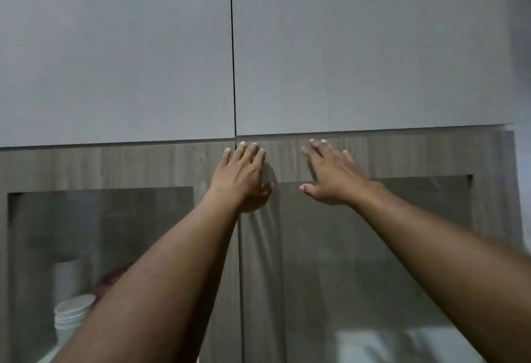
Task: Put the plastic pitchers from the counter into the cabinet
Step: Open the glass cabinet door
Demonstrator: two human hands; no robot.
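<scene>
A wood-grain cabinet with two glass-paned doors fills the lower half of the head view; both doors are closed. My left hand lies flat with fingers spread near the top of the centre seam, mostly on the right door. My right hand presses flat on the top rail of the same right door, fingers apart. Neither hand holds anything. The left door has its glass pane below. No pitcher or counter is in view.
Two plain grey upper cabinet doors sit shut above the wood-grain ones. Behind the left glass pane I see a stack of white bowls or cups and a blurred reddish object. A pale reflection shows in the right pane.
</scene>
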